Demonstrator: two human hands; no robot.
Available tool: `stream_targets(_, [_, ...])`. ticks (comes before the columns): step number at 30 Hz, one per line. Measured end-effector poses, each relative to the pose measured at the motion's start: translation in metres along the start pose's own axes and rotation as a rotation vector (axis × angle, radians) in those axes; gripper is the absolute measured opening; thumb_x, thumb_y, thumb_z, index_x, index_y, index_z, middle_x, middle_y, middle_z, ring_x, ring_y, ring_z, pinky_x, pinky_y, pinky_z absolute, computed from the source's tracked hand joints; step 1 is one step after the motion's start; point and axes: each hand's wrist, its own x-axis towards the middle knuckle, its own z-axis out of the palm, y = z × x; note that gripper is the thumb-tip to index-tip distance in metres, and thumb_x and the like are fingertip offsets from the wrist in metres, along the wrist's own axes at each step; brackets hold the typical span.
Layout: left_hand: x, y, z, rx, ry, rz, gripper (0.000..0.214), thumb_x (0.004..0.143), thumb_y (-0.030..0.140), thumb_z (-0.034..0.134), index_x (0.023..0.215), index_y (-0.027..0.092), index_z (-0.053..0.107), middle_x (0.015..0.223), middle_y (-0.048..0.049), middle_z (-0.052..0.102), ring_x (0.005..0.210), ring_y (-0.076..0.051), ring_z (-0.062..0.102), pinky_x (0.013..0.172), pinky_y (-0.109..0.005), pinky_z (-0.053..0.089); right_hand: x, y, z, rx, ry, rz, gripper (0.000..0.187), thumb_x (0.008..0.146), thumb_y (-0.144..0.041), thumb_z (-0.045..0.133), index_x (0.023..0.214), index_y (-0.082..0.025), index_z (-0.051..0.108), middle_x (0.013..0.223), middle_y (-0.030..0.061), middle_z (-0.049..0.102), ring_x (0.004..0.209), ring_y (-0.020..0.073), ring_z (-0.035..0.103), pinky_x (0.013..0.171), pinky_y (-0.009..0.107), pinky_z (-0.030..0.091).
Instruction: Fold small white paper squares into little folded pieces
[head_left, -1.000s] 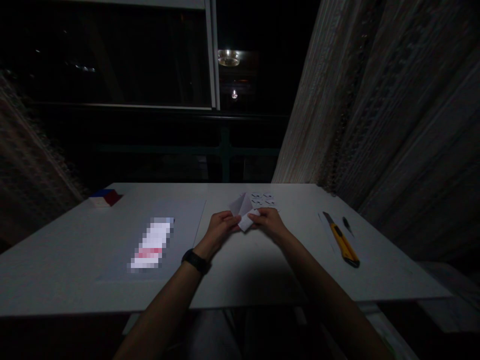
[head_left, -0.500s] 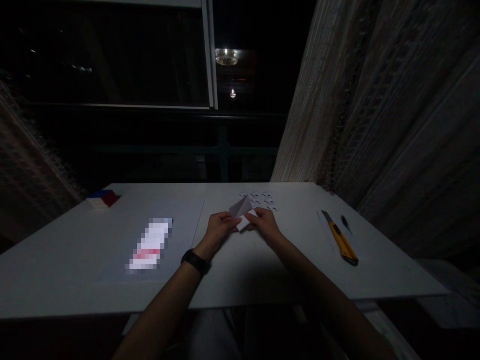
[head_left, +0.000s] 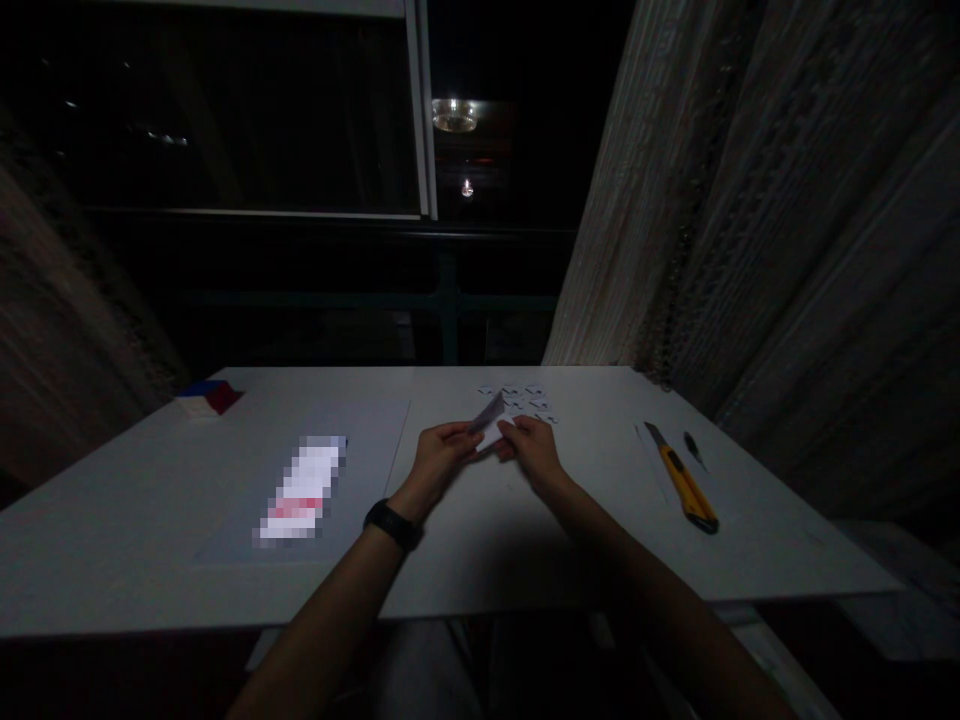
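Observation:
Both hands meet over the middle of a white table (head_left: pixel 525 540) in dim light. My left hand (head_left: pixel 439 462), with a black watch on its wrist, pinches the left side of a small folded white paper (head_left: pixel 491 422). My right hand (head_left: pixel 534 450) grips the same paper from the right, fingers curled on it. The paper stands nearly edge-on between the fingertips. Just beyond it, several small paper pieces (head_left: pixel 525 400) lie on the table.
A yellow utility knife (head_left: pixel 684 482) and a small dark tool (head_left: pixel 695 449) lie at the right. A large sheet with a blurred label (head_left: pixel 304 485) lies at the left, a red-and-blue block (head_left: pixel 208 396) at the far left corner. Curtains hang on both sides of a dark window.
The folded paper has been pressed flatter and turned more edge-on between my hands. My right hand has shifted slightly left toward my left hand.

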Motion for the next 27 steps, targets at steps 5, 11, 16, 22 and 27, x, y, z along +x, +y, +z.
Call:
stream_targets(5, [-0.0004,-0.0017,-0.0005,-0.009,0.022,-0.011,0.028,0.051,0.020,0.079,0.070,0.009,0.063,0.060,-0.0022,0.062,0.055,-0.011,0.058,0.057,-0.023,0.050,-0.0002,0.0021,0.0010,0.003,0.014,0.010,0.023,0.064,-0.035,0.063,0.065,-0.013,0.058,0.045,-0.0002,0.058,0.035,0.0108,0.053,0.034,0.020,0.044])
stream_targets(11, [0.0000,-0.0016,-0.0008,0.005,0.023,-0.019,0.026,0.053,0.021,0.078,0.070,0.007,0.064,0.063,-0.0046,0.064,0.056,-0.011,0.059,0.055,-0.021,0.050,0.0002,0.0025,0.0024,-0.022,0.027,-0.024,0.024,0.064,-0.036,0.063,0.064,-0.013,0.058,0.048,0.0003,0.060,0.037,0.0105,0.054,0.035,0.020,0.045])
stream_targets(16, [-0.0001,-0.0005,-0.0001,0.020,-0.010,-0.044,0.028,0.053,0.022,0.079,0.072,0.005,0.065,0.066,-0.0077,0.066,0.058,-0.014,0.062,0.057,-0.022,0.052,-0.0009,0.0020,0.0035,-0.027,0.048,-0.039,0.023,0.065,-0.036,0.062,0.063,-0.014,0.056,0.047,0.0000,0.059,0.037,0.0107,0.054,0.035,0.019,0.043])
stream_targets(22, [-0.0007,-0.0011,-0.0007,0.034,0.021,-0.045,0.026,0.053,0.020,0.078,0.071,0.005,0.065,0.065,-0.0080,0.066,0.055,-0.013,0.061,0.054,-0.021,0.052,-0.0015,0.0042,0.0053,0.014,0.059,-0.012,0.023,0.064,-0.036,0.063,0.065,-0.015,0.052,0.047,-0.0010,0.058,0.036,0.0111,0.054,0.034,0.019,0.044])
stream_targets(27, [0.0005,-0.0018,-0.0023,0.032,0.001,-0.028,0.025,0.056,0.021,0.077,0.072,0.005,0.065,0.067,-0.0081,0.066,0.055,-0.013,0.061,0.054,-0.021,0.052,-0.0014,0.0003,0.0056,0.144,0.019,-0.007,0.041,0.059,-0.031,0.065,0.093,-0.019,0.047,0.054,-0.0058,0.060,0.036,0.0118,0.055,0.030,0.020,0.044])
